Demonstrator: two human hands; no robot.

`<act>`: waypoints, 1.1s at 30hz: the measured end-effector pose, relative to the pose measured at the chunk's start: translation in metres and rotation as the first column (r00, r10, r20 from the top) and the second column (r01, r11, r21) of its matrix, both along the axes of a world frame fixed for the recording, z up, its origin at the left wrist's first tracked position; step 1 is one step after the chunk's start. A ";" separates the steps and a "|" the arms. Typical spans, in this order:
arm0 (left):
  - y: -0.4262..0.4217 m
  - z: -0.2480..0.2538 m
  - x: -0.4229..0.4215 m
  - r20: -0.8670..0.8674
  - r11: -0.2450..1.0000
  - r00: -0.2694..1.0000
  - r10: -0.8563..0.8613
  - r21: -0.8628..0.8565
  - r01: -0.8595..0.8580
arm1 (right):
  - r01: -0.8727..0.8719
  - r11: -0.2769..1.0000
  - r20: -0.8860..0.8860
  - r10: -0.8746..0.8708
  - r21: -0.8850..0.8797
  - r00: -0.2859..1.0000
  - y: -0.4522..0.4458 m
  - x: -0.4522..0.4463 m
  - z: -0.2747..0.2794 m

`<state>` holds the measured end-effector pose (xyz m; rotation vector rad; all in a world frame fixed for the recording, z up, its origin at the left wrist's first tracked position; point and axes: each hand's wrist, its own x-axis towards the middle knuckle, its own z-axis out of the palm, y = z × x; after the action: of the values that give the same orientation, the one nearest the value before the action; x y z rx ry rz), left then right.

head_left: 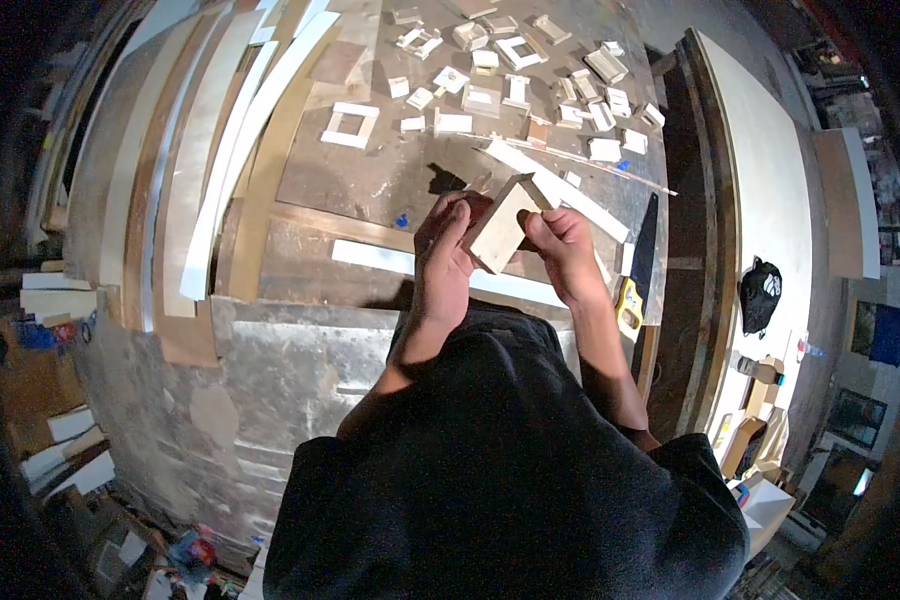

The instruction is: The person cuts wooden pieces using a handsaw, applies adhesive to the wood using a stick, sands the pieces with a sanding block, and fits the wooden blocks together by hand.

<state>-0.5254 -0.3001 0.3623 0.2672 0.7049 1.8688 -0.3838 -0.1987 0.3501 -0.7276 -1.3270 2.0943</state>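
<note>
Between my two hands, above the near edge of the worktable, is a small wooden box-like piece (502,228), held tilted. My left hand (446,250) supports its left side, the palm turned toward it and the fingers partly hidden behind. My right hand (568,250) grips its right side, with the thumb on the broad face. Below my hands a long white strip (375,257) lies on the table. Right of my right hand is a handsaw (638,265) with a dark blade and a yellow handle.
Many small wooden frames and blocks (518,92) are scattered over the far part of the worktable (335,190). Long boards (240,150) lie along its left side. A pale bench (770,190) at right carries a black cap (761,296). Offcuts (70,425) pile up at lower left.
</note>
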 end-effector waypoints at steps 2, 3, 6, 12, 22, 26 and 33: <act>0.001 -0.007 -0.005 -0.056 0.989 0.998 -0.012 -0.145 0.004 | -0.012 1.000 0.058 0.011 0.023 0.998 -0.001 0.001 0.009; 0.002 -0.014 -0.009 -0.035 0.989 0.998 -0.058 -0.138 0.053 | -0.022 0.999 0.114 0.017 0.045 0.993 -0.002 0.000 0.013; -0.002 -0.023 -0.015 -0.044 0.963 0.971 -0.236 -0.141 0.228 | -0.096 0.995 0.143 0.095 0.005 0.985 0.005 0.006 0.012; -0.003 -0.027 -0.008 0.074 0.939 0.941 -0.329 -0.075 0.335 | -0.265 0.946 0.263 0.213 0.185 0.941 0.019 0.016 0.014; -0.001 -0.030 0.002 0.133 0.956 0.947 -0.291 0.001 0.293 | -0.163 0.859 0.209 0.067 0.485 0.976 0.022 0.015 0.003; 0.000 -0.037 0.002 0.056 0.961 0.960 -0.275 0.034 0.273 | 0.072 0.960 0.108 -0.105 0.269 0.989 0.029 0.022 -0.003; -0.005 -0.036 -0.015 -0.092 0.990 0.989 -0.120 -0.092 0.111 | 0.263 0.954 0.368 -0.299 0.146 0.880 0.059 0.051 -0.040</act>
<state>-0.5406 -0.3055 0.3259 0.3382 0.8183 1.7195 -0.3332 -0.1394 0.3104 -1.2626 -1.4075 1.6998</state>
